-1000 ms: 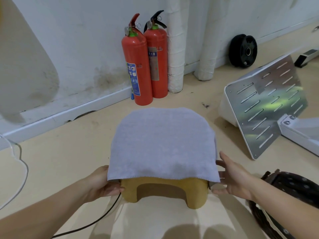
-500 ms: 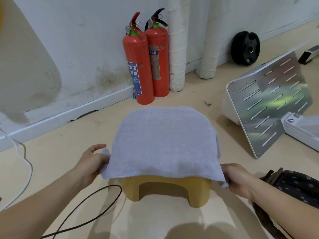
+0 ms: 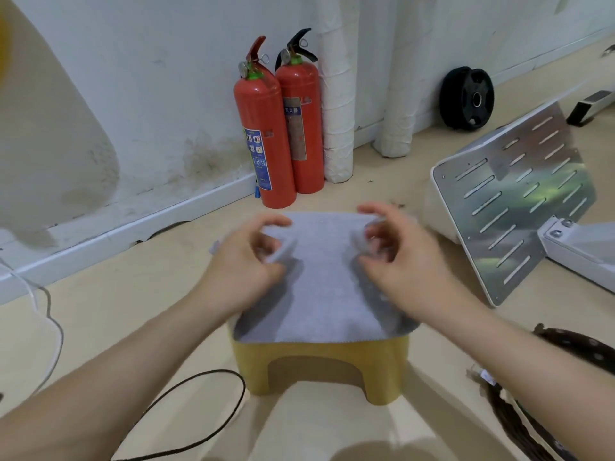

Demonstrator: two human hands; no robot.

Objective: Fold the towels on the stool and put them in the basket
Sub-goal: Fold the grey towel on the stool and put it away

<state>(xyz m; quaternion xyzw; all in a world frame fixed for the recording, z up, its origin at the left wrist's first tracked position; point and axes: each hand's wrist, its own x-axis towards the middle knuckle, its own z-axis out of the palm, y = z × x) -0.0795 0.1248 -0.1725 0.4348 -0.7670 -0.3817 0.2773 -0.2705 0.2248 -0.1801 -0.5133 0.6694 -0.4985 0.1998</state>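
A light grey towel (image 3: pixel 319 287) lies flat on the yellow stool (image 3: pixel 319 367), covering its top from the near edge to the far edge. Both of my hands hover over the far half of the towel. My left hand (image 3: pixel 246 271) is on the left side, my right hand (image 3: pixel 402 261) on the right, each with curled, spread fingers and blurred by motion. Neither visibly pinches the cloth. The dark woven basket (image 3: pixel 499 404) sits on the floor at the lower right, partly hidden by my right forearm.
Two red fire extinguishers (image 3: pixel 264 134) stand against the wall behind the stool, beside white wrapped pipes (image 3: pixel 336 111). A slotted metal plate (image 3: pixel 519 207) leans at the right. A black cable (image 3: pixel 199 410) loops left of the stool. A black weight plate (image 3: pixel 467 98) rests by the wall.
My hands took the towel's near corners, hanging over the stool's front, and carried them up and away. The towel now ends at the stool's near edge, with both hands over its far half.
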